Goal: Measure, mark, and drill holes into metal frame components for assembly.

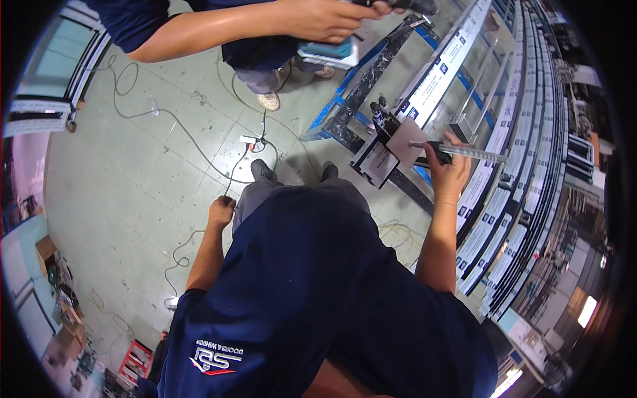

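Two hands belong to the person wearing the camera, and they sit far apart. The right hand (448, 174) is raised to a long aluminium frame section (464, 63) that lies across blue trestles (345, 99). Its fingers are wrapped tight around the dark handle of a clamp (458, 151), whose silvery threaded bar sticks out to the right past the knuckles. The clamp meets a small grey plate (405, 140) set against the frame, and two dark knobs (379, 109) stand just beside that plate at its upper left. The left hand (221, 212) hangs low beside the person's thigh, curled loosely; whether it holds anything cannot be told from this angle. Below it a thin cable (182, 249) trails over the pale tiled floor (133, 179), and a white power strip (249, 139) lies near the person's dark shoes.

Another person stands across the trestles in a dark blue shirt, and that person's hand (325, 18) grips a teal and black power drill (328, 52) above the far end of the frame. More frame sections with printed protective film are stacked at the right (524, 219).
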